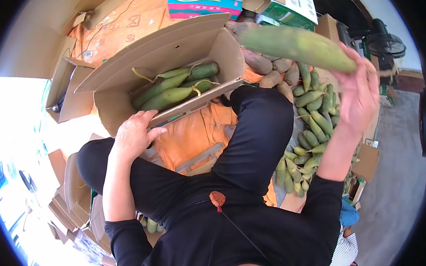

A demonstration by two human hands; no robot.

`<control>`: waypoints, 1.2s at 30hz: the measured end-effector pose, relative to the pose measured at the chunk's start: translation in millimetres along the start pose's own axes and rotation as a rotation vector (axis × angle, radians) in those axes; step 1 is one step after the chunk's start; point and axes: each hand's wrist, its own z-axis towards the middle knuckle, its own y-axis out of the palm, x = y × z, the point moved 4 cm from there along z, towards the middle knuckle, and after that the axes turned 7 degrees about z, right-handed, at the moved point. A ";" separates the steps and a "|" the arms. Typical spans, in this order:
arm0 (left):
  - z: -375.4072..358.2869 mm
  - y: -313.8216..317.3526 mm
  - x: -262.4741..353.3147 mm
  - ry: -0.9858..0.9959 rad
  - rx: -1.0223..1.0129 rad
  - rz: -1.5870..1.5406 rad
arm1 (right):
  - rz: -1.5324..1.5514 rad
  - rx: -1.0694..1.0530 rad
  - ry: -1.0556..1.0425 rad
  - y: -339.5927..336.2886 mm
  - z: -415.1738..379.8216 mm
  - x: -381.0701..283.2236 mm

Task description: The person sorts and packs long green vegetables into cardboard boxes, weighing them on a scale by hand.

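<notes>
My right hand [359, 91], raised at the right, grips a large green radish [297, 43] by its tail end. The radish is slightly blurred and points left, with its thin root trailing past my fingers. My left hand [136, 136] holds the near rim of an open cardboard box [166, 44], fingers over the edge and thumb outside. Inside the box lie several green radishes [173, 95], side by side, some with pale curling roots. The held radish is above and to the right of the box.
Right of my knee lies a heap of smaller green radishes [317, 123], with brownish-red roots [270, 78] behind it. Orange sheeting [192, 136] covers the floor between my legs. Printed cartons [205, 5] stand at the back, a fan [385, 44] at the far right. Another person's striped clothing [344, 251] shows lower right.
</notes>
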 end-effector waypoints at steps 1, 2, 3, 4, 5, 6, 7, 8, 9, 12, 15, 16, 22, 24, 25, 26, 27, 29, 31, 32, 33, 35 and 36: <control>-0.9 -0.7 1.2 0.017 -0.002 -0.001 | 0.061 -0.078 0.015 19.6 4.4 4.2; -0.7 -1.8 2.2 -0.003 -0.008 -0.005 | 0.127 -0.133 0.071 37.4 8.5 15.1; -0.1 -2.6 4.4 -0.017 -0.018 -0.009 | 0.188 -0.183 0.127 56.3 9.5 27.7; 0.1 -4.4 7.9 -0.026 -0.029 0.004 | 0.262 -0.184 0.204 81.2 6.8 41.7; 0.3 -5.2 9.4 -0.040 -0.041 0.012 | 0.299 -0.189 0.286 102.9 2.4 56.8; -0.3 -3.3 8.0 -0.012 -0.018 0.018 | 0.251 -0.248 0.404 123.0 -1.7 73.1; -0.1 -2.6 7.7 0.013 0.009 0.027 | 0.263 -0.260 0.476 142.0 -6.8 92.3; 0.7 -4.1 11.8 0.036 0.010 0.029 | 0.245 -0.297 0.542 161.4 -12.9 107.3; 0.5 -6.2 13.8 0.005 -0.018 0.028 | 0.229 -0.334 0.611 180.2 -20.2 122.5; 0.6 -5.6 13.5 -0.011 -0.038 0.023 | 0.210 -0.398 0.614 228.5 -38.6 171.4; 1.2 -3.7 11.0 -0.009 -0.030 0.012 | 0.200 -0.417 0.718 247.8 -44.9 197.3; 1.3 -2.9 9.9 0.001 -0.026 0.007 | 0.169 -0.430 0.815 249.5 -47.5 208.3; -0.8 -3.5 0.6 0.037 0.047 0.069 | -0.726 -1.111 0.512 215.3 -35.9 201.7; 0.0 -4.3 -1.2 -0.007 0.041 0.069 | -0.691 -1.095 0.411 202.1 -27.1 199.9; 0.6 -4.0 -0.3 0.013 0.038 0.068 | -0.661 -1.086 0.400 196.7 -20.0 193.5; 0.6 -3.3 0.1 0.040 0.037 0.066 | -0.583 -1.074 0.416 191.6 -12.8 184.1; 0.5 -3.3 -1.2 0.024 0.031 0.067 | -0.504 -1.070 0.475 184.5 -6.2 176.7; 1.8 -5.3 -2.2 0.020 0.050 0.017 | -0.374 -0.993 0.494 163.0 7.1 165.9; 2.4 -5.2 -4.1 0.027 0.079 0.007 | -0.341 -0.864 0.499 134.3 19.6 149.0; 2.5 -6.7 -3.8 0.019 0.085 -0.002 | -0.346 -0.753 0.545 117.6 23.0 140.7; 3.1 -8.0 -4.2 0.012 0.091 -0.011 | -0.394 -0.682 0.547 97.0 29.0 142.4; 4.0 -8.9 -4.7 0.004 0.097 -0.018 | -0.366 -0.564 0.615 57.9 28.6 148.1; 4.2 -9.9 -4.4 -0.001 0.103 -0.032 | -0.419 -0.448 0.649 31.1 25.0 163.1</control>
